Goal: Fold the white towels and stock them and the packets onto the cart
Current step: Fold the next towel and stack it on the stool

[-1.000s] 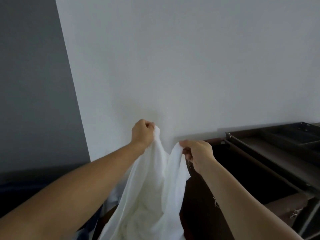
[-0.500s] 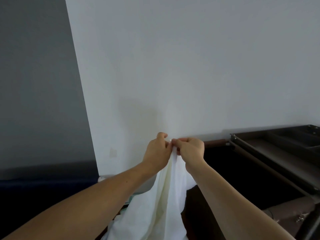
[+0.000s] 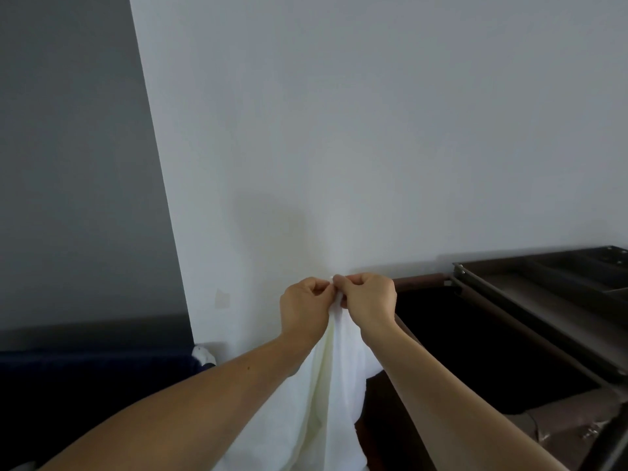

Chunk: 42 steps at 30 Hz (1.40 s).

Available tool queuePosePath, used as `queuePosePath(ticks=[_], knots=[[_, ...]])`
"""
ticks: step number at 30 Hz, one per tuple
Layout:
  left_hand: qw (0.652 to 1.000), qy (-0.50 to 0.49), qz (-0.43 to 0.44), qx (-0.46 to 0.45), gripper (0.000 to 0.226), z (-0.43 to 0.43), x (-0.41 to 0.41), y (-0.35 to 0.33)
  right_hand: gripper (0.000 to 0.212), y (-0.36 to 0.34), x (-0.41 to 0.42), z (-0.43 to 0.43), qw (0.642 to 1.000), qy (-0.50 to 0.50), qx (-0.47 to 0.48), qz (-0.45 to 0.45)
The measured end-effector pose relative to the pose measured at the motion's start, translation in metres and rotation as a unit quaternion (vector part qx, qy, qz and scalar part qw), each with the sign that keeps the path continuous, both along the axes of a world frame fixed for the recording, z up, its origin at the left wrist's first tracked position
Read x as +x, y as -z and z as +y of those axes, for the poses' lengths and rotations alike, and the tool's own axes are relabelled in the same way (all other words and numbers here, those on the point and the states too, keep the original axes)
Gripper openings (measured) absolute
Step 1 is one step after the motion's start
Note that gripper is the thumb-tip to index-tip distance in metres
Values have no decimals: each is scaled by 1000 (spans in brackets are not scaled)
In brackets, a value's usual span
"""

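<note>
1. Two hands meet just left of the cart [image 3: 550, 300]. The left hand [image 3: 304, 309] and the right hand [image 3: 368, 302] have their fingertips together, and each pinches the top edge of the white towel [image 3: 326, 385] between thumb and curled fingers.
2. From that pinch the white towel hangs straight down, doubled on itself in long, soft vertical folds. Its lower part leaves the bottom of the view, so the hem is hidden.
3. The towel's right fold hangs in front of the dark bin [image 3: 475, 341] at the cart's left end. Whether they touch cannot be told.
4. The cart's divided top tray lies well right of the hands, and its rail slants toward the lower right.
5. Left of the cart, a plain white wall [image 3: 339, 130] rises behind the hands, with open air above them. Farther left stand a grey wall [image 3: 68, 164] and a low dark blue surface [image 3: 85, 385].
</note>
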<state>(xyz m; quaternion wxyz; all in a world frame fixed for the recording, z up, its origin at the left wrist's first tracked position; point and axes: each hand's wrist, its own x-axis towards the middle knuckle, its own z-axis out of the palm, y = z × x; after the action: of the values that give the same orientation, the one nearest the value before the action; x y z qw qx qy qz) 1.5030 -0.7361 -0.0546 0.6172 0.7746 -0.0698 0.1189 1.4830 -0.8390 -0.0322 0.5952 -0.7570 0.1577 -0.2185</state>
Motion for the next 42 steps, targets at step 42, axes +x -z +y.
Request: queuePosePath(ticks=[42], knots=[[971, -104, -187, -111, 10, 71, 113, -176, 48, -5, -9, -78, 697, -133, -702, -55]])
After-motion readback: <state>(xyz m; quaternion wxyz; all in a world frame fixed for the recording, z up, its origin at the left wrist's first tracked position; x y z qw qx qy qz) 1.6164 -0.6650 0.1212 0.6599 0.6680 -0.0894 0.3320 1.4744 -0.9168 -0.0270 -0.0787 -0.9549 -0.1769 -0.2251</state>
